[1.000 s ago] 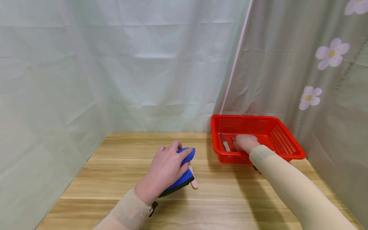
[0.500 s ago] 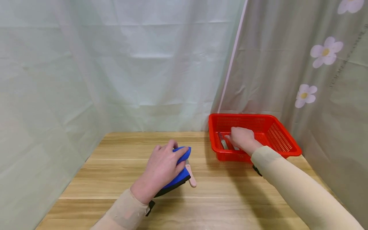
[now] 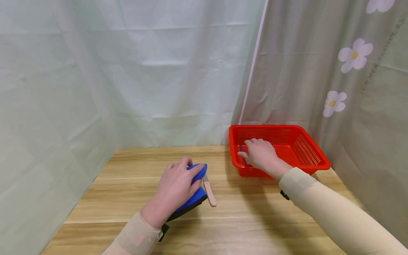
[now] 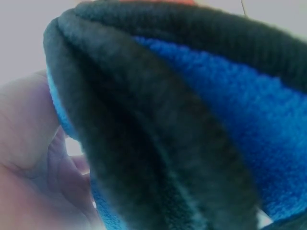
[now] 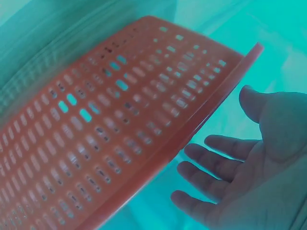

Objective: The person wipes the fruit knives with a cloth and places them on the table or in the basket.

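My left hand (image 3: 176,186) grips a folded blue cloth (image 3: 194,198) with black edging, bunched between thumb and fingers. In the left wrist view the cloth (image 4: 268,129) fills most of the picture, its dark hem folded close to the fingers. A knife (image 3: 209,194) with a pale pink handle lies on the table just right of the cloth. Over the front left of the red basket (image 3: 237,170) is my right hand (image 3: 261,156), fingers spread and holding nothing. Beneath it, partly hidden, a utensil (image 3: 242,148) with a dark slotted end lies in the basket.
The wooden table (image 3: 134,198) reaches back to a pale curtain (image 3: 159,88). A flower-printed curtain (image 3: 355,56) hangs behind and right of the basket. The basket's slotted wall (image 5: 96,124) rises beside the right hand in the right wrist view.
My right hand has risen from inside the basket and moved left, its fingers spreading. The left hand keeps its hold on the cloth; more of the knife shows beside it.
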Demonstrator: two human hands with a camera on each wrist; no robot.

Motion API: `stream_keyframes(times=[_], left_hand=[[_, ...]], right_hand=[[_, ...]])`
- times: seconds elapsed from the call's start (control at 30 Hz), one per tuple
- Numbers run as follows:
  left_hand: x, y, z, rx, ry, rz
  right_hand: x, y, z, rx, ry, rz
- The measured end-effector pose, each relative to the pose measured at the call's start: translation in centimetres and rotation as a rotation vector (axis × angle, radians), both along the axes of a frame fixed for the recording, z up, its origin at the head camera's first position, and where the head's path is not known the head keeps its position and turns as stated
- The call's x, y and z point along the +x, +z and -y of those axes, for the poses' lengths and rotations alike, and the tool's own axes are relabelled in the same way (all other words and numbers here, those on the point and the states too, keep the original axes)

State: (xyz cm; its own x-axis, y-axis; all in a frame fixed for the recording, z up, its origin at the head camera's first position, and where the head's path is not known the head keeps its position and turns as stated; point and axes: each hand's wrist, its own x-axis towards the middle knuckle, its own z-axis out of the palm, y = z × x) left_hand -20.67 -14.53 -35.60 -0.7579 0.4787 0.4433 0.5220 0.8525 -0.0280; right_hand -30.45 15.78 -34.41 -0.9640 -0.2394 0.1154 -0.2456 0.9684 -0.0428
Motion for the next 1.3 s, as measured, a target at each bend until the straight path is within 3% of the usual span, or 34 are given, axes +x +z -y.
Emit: stream_keyframes(times=[0.33, 0.67, 1.0, 1.3], left_hand=[[0.2, 0.0, 0.4, -0.025, 0.021, 0.018], [0.4, -0.3, 1.3, -0.009, 0.014, -0.001], [0.5, -0.1, 1.6, -0.019, 0.048, 0.018], [0.5, -0.2, 1.7, -0.013, 0.076, 0.026]], right_hand=[[2.5, -0.7, 0.8, -0.018, 0.087, -0.132], [5.3, -1.5, 2.4, -0.04, 0.266, -0.4], [7.5, -2.2, 4.5, 0.01, 0.279, -0.355], [8.7, -3.4, 5.8, -0.04, 0.378, -0.412]])
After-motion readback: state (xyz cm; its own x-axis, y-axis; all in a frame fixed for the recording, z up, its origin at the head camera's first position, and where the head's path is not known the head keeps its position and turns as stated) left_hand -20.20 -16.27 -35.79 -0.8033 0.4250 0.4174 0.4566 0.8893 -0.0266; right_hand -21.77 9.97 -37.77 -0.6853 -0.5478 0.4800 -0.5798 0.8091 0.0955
